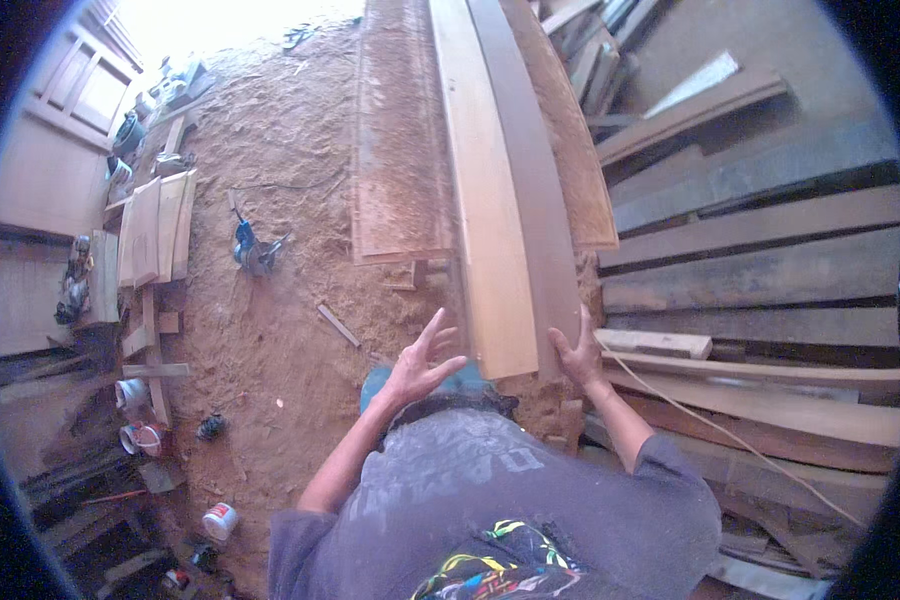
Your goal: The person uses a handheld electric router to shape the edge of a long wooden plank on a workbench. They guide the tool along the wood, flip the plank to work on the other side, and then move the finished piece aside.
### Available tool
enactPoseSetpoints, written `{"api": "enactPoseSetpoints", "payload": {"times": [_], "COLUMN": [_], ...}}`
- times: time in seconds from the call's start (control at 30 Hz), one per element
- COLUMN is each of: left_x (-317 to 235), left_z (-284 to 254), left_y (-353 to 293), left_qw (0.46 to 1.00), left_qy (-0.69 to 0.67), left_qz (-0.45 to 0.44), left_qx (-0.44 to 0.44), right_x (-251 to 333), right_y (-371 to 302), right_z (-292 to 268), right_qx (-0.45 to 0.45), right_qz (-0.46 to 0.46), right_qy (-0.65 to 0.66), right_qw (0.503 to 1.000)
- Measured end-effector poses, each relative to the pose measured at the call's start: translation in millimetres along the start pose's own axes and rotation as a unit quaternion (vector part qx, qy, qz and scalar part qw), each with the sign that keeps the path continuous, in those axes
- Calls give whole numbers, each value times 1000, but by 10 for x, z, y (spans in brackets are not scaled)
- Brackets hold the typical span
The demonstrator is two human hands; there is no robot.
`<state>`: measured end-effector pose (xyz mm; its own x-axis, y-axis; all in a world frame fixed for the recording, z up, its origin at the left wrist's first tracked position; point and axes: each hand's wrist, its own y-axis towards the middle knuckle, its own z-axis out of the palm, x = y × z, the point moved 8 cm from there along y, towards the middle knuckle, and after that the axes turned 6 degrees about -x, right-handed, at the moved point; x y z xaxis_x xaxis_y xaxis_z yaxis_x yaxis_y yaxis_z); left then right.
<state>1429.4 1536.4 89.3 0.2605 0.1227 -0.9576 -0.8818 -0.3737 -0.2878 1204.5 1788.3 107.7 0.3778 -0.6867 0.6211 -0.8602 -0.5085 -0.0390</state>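
Along the left wall, short boards (156,228) are lying side by side by a wooden door (70,110), with cans and small clutter below them, and a white tin (219,521) is sitting near the lower edge. A blue power tool (249,250) is resting on the sawdust floor (280,330), its cord trailing away behind it.

Your left hand (422,362) is hovering just beside the near end of the pale plank (490,200), fingers spread wide and holding nothing; it is not touching the wood. That plank is running away from you toward the top of the view, lying on a wide reddish slab (400,150) and against a darker plank (530,190) on its right.

Your right hand (577,352) is pressing on the near end of the darker plank, fingers pointing up along its edge, thumb out; you cannot tell whether it is actually clamping the board or only resting on it.

To the right, grey timbers (760,270) are lying stacked crosswise, and a thin pale cord (730,435) is crossing them.
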Motion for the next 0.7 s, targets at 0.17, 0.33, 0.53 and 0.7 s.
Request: {"api": "enactPoseSetpoints", "payload": {"times": [0.17, 0.33, 0.53, 0.7], "left_x": [667, 1011, 302, -301], "left_z": [-985, -2438, -3309, -3383], "left_y": [-567, -1476, -2285, -2201], "left_qw": [991, 938, 816, 793], "left_qy": [29, 11, -107, -153], "left_qz": [-52, -50, 16, 123], "left_qx": [-122, -343, -568, -576], "right_x": [24, 135, -179, 117], "right_y": [-16, 52, 844, 2086], "right_z": [-56, 3, -58, 246], "right_qx": [-35, -56, -42, -167], "right_qz": [21, 123, 143, 30], "right_qy": [-59, -92, -175, -224], "right_qw": [997, 987, 973, 960]}}
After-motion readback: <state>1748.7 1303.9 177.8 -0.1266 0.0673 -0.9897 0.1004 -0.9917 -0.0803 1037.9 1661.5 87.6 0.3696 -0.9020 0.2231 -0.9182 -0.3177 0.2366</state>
